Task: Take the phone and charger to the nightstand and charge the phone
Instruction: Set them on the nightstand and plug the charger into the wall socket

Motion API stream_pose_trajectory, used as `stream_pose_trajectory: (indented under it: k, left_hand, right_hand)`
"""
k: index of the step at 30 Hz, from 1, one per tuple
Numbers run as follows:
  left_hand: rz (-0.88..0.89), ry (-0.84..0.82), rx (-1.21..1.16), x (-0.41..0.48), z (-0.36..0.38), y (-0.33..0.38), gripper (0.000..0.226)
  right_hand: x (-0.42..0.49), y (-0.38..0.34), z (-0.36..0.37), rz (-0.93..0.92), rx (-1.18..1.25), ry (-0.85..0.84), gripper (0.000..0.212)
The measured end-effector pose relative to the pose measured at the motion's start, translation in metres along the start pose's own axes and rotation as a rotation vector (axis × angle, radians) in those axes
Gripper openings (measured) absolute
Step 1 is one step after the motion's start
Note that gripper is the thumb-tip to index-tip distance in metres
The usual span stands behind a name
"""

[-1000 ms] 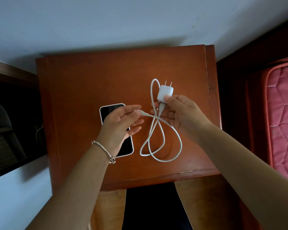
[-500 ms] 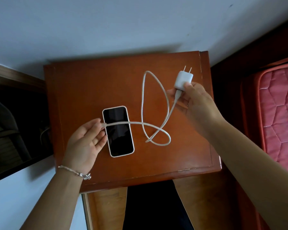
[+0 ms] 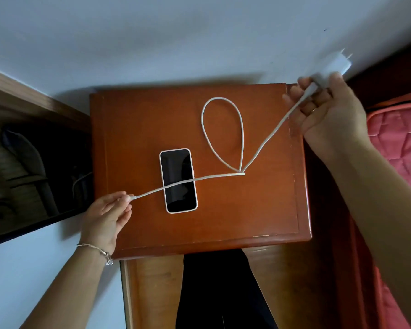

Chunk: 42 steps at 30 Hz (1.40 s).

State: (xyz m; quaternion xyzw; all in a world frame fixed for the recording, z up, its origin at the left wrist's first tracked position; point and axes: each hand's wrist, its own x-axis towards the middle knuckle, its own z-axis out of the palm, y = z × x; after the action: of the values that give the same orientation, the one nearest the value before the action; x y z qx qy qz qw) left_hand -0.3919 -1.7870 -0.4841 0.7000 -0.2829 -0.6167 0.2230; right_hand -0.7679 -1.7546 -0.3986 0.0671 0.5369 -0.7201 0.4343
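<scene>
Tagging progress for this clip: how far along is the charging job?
Done: phone lies on the nightstand. In hand: left hand pinches one end of the cable, right hand grips the adapter. Left: cable into phone, adapter into an outlet; none in view.

Soft, dim daylight, cool and flat on the wall [image 3: 199,32], faint shadow along the nightstand's [image 3: 247,210] far edge, dull sheen on the phone [image 3: 178,180] screen, charger plug [image 3: 335,65] smeared by motion blur, wide-angle bending towards the frame's edges, recess [image 3: 33,174] at left murky.
</scene>
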Motion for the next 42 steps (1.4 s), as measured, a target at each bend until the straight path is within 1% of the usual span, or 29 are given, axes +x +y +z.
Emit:
stream_pose_trajectory:
  k: [4,6,9,11,15,17,20,23,27,30,33,37,42]
  left_hand:
    - [-0.023,0.057,0.119,0.002,-0.009,-0.013,0.009]
    - [-0.029,0.11,0.142,0.004,-0.01,-0.013,0.015]
    - [0.012,0.224,0.19,0.007,-0.013,-0.009,0.019]
    - [0.046,0.287,0.236,0.008,-0.017,-0.006,0.02]
    - [0.047,0.326,0.229,0.0,-0.017,-0.001,0.019]
    - [0.02,0.342,0.179,-0.01,-0.014,0.006,0.017]
    - [-0.013,0.313,0.08,-0.026,-0.007,0.025,0.015]
    - [-0.011,0.314,0.009,-0.043,-0.004,0.047,0.011]
    - [-0.012,0.299,-0.038,-0.066,-0.005,0.076,0.013]
    - [-0.002,0.304,-0.035,-0.084,-0.007,0.093,0.01]
    - [0.004,0.315,0.018,-0.101,-0.011,0.101,0.008]
    - [-0.009,0.317,0.084,-0.119,-0.012,0.1,0.012]
    - [-0.099,0.174,0.032,-0.138,0.01,0.113,0.009]
  right_hand:
    - [-0.009,-0.009,0.005,0.005,0.174,-0.042,0.032]
    - [-0.014,-0.015,0.008,0.029,0.294,-0.072,0.033]
    - [-0.021,-0.029,0.01,0.043,0.455,-0.127,0.036]
    - [-0.025,-0.038,0.011,0.049,0.492,-0.161,0.036]
    - [-0.035,-0.044,0.018,0.083,0.441,-0.167,0.035]
    - [-0.043,-0.047,0.026,0.101,0.431,-0.163,0.036]
    - [-0.058,-0.06,0.043,0.115,0.427,-0.197,0.036]
    - [-0.075,-0.088,0.066,0.106,0.428,-0.256,0.036]
    - [-0.102,-0.143,0.1,0.05,0.413,-0.341,0.035]
    - [-0.125,-0.186,0.126,-0.006,0.387,-0.401,0.034]
    - [-0.148,-0.223,0.146,-0.055,0.396,-0.473,0.035]
    - [-0.174,-0.254,0.164,-0.101,0.403,-0.538,0.032]
    - [-0.194,-0.247,0.18,-0.073,0.317,-0.534,0.03]
